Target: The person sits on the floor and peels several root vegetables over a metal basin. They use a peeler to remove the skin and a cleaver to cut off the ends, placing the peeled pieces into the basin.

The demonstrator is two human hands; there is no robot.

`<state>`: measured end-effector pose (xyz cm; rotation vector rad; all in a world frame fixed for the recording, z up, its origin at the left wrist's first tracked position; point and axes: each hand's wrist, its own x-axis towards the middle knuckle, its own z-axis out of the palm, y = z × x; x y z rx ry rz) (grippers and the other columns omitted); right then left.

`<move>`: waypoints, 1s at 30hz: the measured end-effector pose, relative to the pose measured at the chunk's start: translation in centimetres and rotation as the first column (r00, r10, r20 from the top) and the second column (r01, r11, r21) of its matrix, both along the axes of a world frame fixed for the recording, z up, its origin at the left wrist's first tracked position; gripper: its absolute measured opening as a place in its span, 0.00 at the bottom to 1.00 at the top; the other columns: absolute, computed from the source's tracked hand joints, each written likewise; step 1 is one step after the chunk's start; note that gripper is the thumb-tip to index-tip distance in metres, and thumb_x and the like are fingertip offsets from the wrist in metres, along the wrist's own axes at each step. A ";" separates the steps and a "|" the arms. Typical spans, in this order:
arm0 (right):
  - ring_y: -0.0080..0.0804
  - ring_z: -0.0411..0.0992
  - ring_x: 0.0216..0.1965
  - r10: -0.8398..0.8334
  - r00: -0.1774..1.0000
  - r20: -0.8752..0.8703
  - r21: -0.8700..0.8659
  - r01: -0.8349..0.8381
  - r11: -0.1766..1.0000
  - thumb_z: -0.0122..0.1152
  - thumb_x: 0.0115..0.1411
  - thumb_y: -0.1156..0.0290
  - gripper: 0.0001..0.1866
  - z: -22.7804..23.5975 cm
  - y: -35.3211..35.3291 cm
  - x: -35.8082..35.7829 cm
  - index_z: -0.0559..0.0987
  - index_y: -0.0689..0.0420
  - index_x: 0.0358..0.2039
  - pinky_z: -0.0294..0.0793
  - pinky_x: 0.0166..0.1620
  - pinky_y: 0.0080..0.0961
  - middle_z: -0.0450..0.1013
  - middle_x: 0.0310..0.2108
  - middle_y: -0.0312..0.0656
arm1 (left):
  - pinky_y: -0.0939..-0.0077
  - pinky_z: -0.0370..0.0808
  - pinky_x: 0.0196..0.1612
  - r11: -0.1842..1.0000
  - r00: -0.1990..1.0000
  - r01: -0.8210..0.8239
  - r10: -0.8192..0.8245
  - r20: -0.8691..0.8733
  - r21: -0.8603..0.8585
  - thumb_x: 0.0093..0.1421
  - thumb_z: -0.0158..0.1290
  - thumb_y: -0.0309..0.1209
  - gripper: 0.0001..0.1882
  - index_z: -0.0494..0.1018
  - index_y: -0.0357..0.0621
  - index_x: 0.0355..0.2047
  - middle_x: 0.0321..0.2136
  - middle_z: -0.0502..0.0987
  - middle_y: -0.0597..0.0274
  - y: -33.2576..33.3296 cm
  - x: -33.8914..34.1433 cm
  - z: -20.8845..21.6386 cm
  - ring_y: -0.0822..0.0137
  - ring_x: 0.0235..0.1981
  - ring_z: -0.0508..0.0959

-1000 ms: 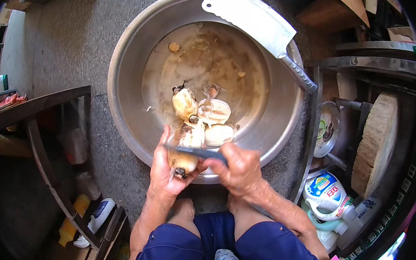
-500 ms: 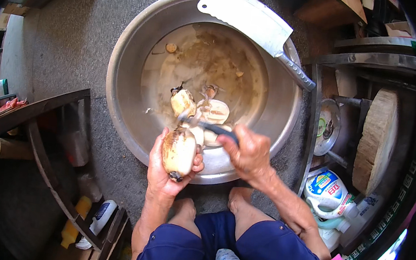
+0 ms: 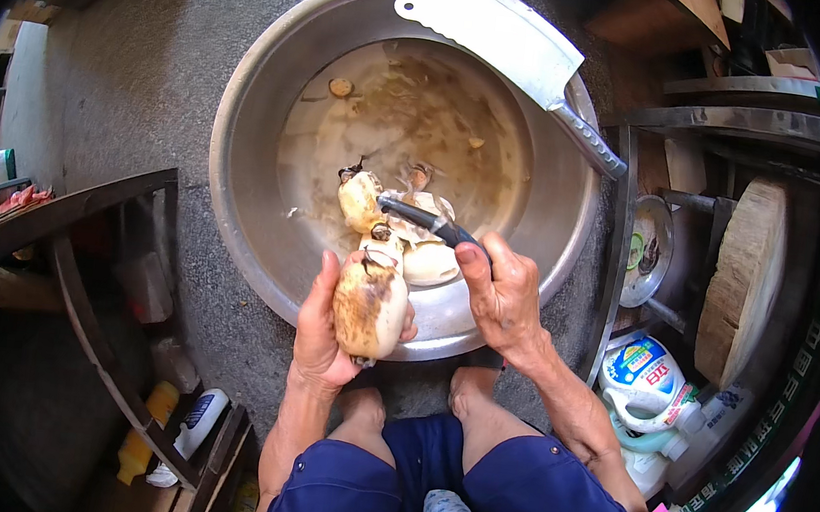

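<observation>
My left hand is closed around a lotus root segment, pale with brown stained skin and dark ends, over the near rim of a wide metal basin. In my right hand is a black-handled peeler, its head pointing left, just above the roots and apart from the held segment. Beyond the left hand, another lotus root with a dark tip lies in the basin. Paler pieces, among them a whitish lotus root, lie beside it in shallow brownish water.
A large cleaver rests across the basin's far right rim. At the right, a metal rack holds a round wooden chopping block, a small metal bowl and a white detergent jug. A wooden shelf frame stands at the left.
The peeler has lifted away from the held lotus root, and its blurred stroke has stopped. My left hand has turned the root, showing a browner side, and shifted slightly right.
</observation>
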<state>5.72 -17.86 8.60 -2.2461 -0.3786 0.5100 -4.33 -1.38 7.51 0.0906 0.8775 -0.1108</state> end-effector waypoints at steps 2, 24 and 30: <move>0.50 0.72 0.18 0.068 0.997 0.048 0.049 -0.070 0.996 0.59 0.61 0.46 0.26 0.7 0.1 -0.6 0.69 0.58 0.22 0.68 0.21 0.39 0.68 0.15 0.49 | 0.57 0.80 0.30 0.995 1.000 -0.004 0.007 0.025 -0.104 0.66 0.40 0.60 0.32 0.69 0.41 0.50 0.37 0.77 0.41 0.4 0.0 -0.1 0.52 0.28 0.80; 0.50 0.72 0.16 0.083 0.996 0.013 -0.065 -0.082 0.995 0.53 0.66 0.47 0.26 -1.0 -0.1 -0.5 0.70 0.58 0.23 0.68 0.20 0.41 0.68 0.12 0.49 | 0.63 0.73 0.28 0.999 1.000 0.031 -0.031 -0.002 -0.028 0.68 0.41 0.53 0.29 0.73 0.36 0.42 0.28 0.76 0.43 1.2 -0.6 -0.8 0.51 0.24 0.75; 0.44 0.73 0.18 0.347 0.909 0.231 0.057 -0.368 0.928 0.62 0.59 0.46 0.26 1.8 1.8 -3.6 0.70 0.58 0.23 0.70 0.21 0.35 0.69 0.16 0.47 | 0.63 0.80 0.33 0.997 0.998 -0.029 0.033 -0.054 0.069 0.68 0.41 0.51 0.27 0.73 0.37 0.40 0.30 0.78 0.45 1.0 0.1 0.0 0.51 0.28 0.79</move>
